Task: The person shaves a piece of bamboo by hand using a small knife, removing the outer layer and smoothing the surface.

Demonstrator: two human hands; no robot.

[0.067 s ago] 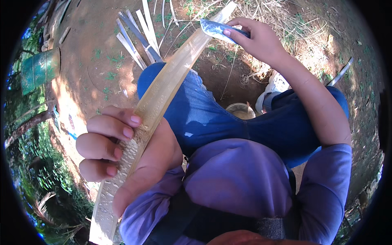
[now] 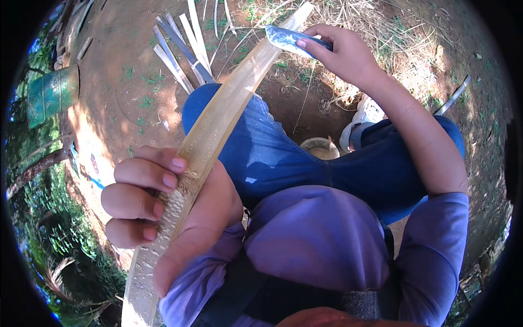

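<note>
A long, flat, pale yellow plant strip (image 2: pixel 231 95) slants from the lower left up to the far middle, over my left thigh. Its near part is rough and pitted, its farther part smoother and slightly translucent. My left hand (image 2: pixel 180 201) is closed round the near part, fingers on the left edge and thumb on the right. At the far part, my right hand (image 2: pixel 343 52) grips a knife (image 2: pixel 283 39). The broad, smeared metal blade lies across the strip and appears to touch it; my fingers partly hide the dark handle.
Several dark and pale strips (image 2: pixel 182 49) lie on the soil beyond my left knee. Dry fibres (image 2: pixel 381 32) are heaped at the far right. A small round container (image 2: pixel 321 148) stands between my legs. A green drum (image 2: pixel 53 95) is at the far left.
The near end of the strip has shifted slightly to the right, with my left hand still on it. My right hand and the knife have hardly moved.
</note>
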